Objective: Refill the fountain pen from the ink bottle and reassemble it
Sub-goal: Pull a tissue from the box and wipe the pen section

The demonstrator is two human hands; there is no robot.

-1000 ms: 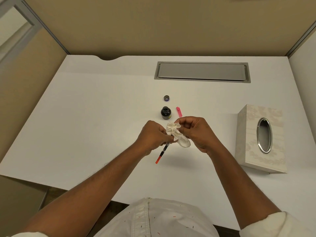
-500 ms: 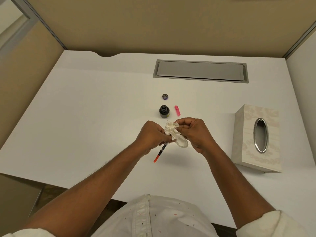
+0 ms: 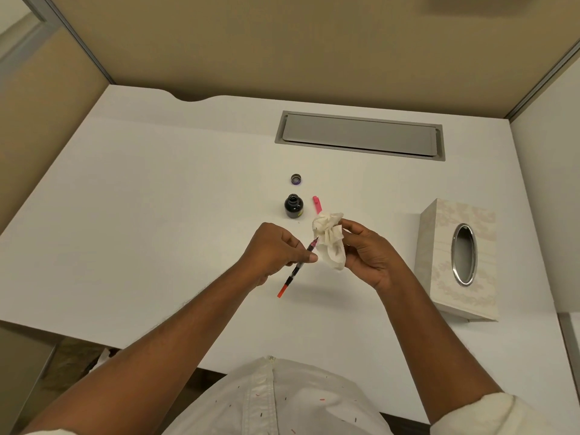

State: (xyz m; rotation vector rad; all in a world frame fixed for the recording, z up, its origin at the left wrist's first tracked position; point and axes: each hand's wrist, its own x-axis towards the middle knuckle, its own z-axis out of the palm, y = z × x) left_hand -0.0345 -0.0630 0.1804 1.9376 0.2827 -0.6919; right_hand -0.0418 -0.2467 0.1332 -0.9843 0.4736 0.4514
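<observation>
Bottom of frame: white shirt (image 3: 282, 400) with small dashes, two bare forearms reaching up toward centre, one rolled white cuff (image 3: 489, 412) at lower right.

Centre frame, above the white desk (image 3: 131, 215): left hand (image 3: 276, 251), fingers closed together, pinching one pen section (image 3: 296, 268) between thumb and fingertips. Section tilted, orange end (image 3: 282, 291) low and toward lower left, dark and clear barrel part in the middle, nib end pointing up and right. Nib tip touching or buried in the tissue; cannot tell which.

Right hand (image 3: 370, 255), just right of centre, fingers curled and clamped on one crumpled white tissue (image 3: 329, 243). Tissue bunched at top, loose tail hanging down beside the pen. Faint marks on the tissue, too small to identify.

Slightly above centre, on the desk: one ink bottle (image 3: 293, 206), dark, upright, mouth open. Just right of it, one pink pen part (image 3: 317, 205), lying flat, lower end hidden behind the tissue. Apart from the bottle, further up: one small round bottle cap (image 3: 296, 178), open side up, purple tint at its lower edge.

Right edge of frame: one tissue box (image 3: 439, 265), pale patterned, with one oval metal-rimmed opening (image 3: 464, 254). Well apart from the bottle.

Upper centre right: one grey rectangular cable hatch (image 3: 360, 135) set into the desk, shut.

Top and sides: beige partition walls (image 3: 282, 42) with grey metal corner strips.

Count: 2 hands, 1 held pen section, 1 loose pen part, 1 bottle, 1 cap, 1 tissue, 1 box.
</observation>
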